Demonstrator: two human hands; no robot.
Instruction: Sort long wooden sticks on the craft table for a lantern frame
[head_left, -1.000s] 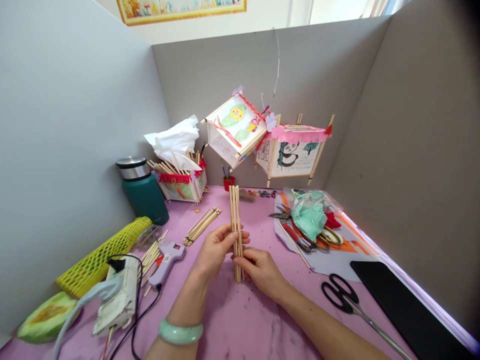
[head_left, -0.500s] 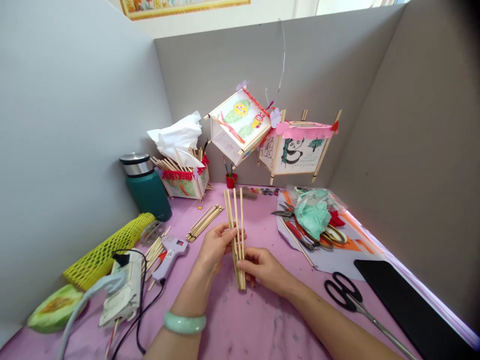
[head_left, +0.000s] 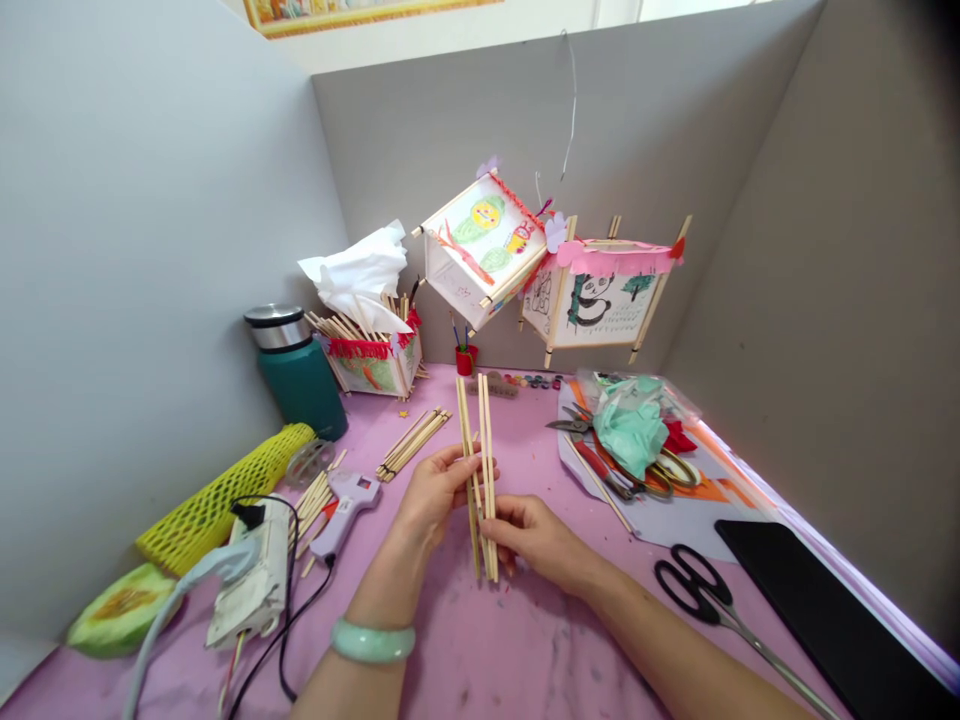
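Observation:
Several thin wooden sticks (head_left: 486, 440) stand roughly upright between my two hands at the middle of the view. My left hand (head_left: 439, 490) is closed on them at mid-length, thumb in front. Lower down on their right side, my right hand (head_left: 529, 535) pinches the sticks near their bottom ends. They form two groups with a narrow gap near the top. A bundle of sticks (head_left: 414, 445) lies on the pink table to the left, beside a lilac glue gun (head_left: 345, 512).
At left are a teal bottle (head_left: 300, 385), yellow mesh (head_left: 225, 495), a power strip (head_left: 251, 585) and cut melon (head_left: 124, 610). Paper lanterns (head_left: 607, 300) hang at the back. Scissors (head_left: 724, 605), pliers (head_left: 600, 470) and a black phone-like slab (head_left: 817, 610) lie right.
The sticks have regrouped: two on the right now stand close together, apart from those on the left. Both hands keep hold, and the view has shifted slightly.

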